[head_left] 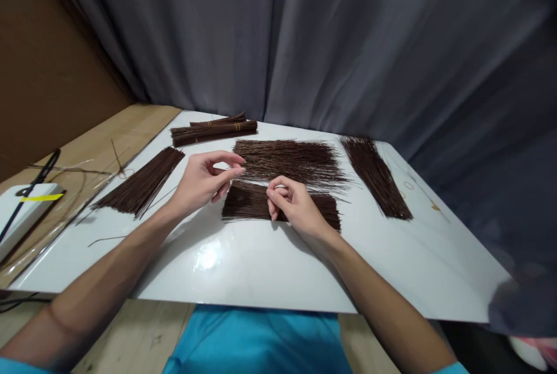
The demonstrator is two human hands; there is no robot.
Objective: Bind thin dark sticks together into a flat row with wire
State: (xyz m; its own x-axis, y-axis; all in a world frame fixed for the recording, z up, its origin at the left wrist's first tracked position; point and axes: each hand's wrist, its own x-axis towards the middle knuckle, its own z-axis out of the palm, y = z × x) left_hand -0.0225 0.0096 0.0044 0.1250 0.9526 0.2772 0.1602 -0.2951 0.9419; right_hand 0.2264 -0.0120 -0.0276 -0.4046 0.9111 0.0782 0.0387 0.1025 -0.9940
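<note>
Above the left end of two piles of thin dark brown sticks is my left hand [211, 180]. Its thumb and forefinger are drawn together in a pinch, and I cannot make out what is between the tips. My right hand [289, 200] is curled over the nearer pile [246, 203], thumb pressed to its fingers; anything in them is too thin or hidden to name. The farther pile [287, 159] is spread loosely, its ends uneven at the right. Part of the nearer pile is covered by my right hand.
Tied stick bundles [213, 131] lie at the back left of the white table [243, 281]. More loose sticks lie at the left [141, 182] and the right [378, 180]. A white box with yellow tape [32, 206] rests on cardboard. A grey curtain [217, 32] hangs behind.
</note>
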